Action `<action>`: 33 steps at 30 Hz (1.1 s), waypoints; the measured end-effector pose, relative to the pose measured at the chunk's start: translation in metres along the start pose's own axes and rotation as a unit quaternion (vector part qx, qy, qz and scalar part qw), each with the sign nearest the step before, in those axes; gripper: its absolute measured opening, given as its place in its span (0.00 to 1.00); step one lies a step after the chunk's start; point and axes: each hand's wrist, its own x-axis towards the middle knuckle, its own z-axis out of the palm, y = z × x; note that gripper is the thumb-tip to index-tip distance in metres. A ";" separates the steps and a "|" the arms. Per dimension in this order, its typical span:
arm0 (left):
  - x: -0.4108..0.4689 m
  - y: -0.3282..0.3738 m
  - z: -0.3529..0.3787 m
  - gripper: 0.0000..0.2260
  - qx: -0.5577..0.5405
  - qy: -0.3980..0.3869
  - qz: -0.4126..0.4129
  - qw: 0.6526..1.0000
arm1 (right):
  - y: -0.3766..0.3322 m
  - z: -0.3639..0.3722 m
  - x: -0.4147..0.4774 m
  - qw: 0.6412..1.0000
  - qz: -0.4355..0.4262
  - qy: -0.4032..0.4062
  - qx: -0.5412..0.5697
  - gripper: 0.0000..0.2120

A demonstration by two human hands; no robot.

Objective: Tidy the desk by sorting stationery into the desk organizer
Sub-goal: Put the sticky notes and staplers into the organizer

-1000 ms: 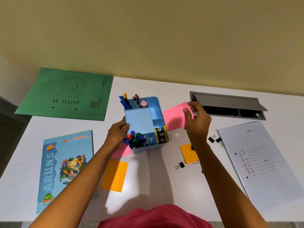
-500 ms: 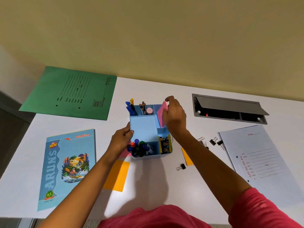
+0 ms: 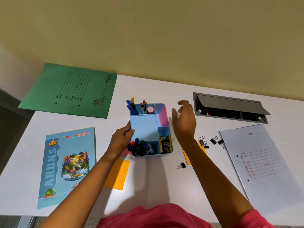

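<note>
Left hand (image 3: 122, 139) curled in a grip, right hand (image 3: 185, 120) open, fingers spread, raised.

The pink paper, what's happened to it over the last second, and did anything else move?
The right hand carried the pink paper from the desk into the organizer's right-hand compartment, let go, and now hangs open beside it. The left hand still steadies the organizer. The binder clips, orange sheets and files stayed put.
</note>
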 end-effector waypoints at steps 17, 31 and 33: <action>-0.010 0.009 0.004 0.09 0.000 0.030 0.008 1.000 | 0.127 -0.033 -0.084 0.915 0.334 -0.145 -0.174 0.34; -0.008 0.008 0.005 0.14 0.014 0.045 -0.003 0.999 | 0.114 -0.039 -0.083 0.927 0.350 -0.084 -0.101 0.19; -0.008 0.008 0.006 0.14 0.017 0.045 -0.002 0.999 | 0.104 -0.030 -0.088 0.910 0.354 -0.153 -0.151 0.31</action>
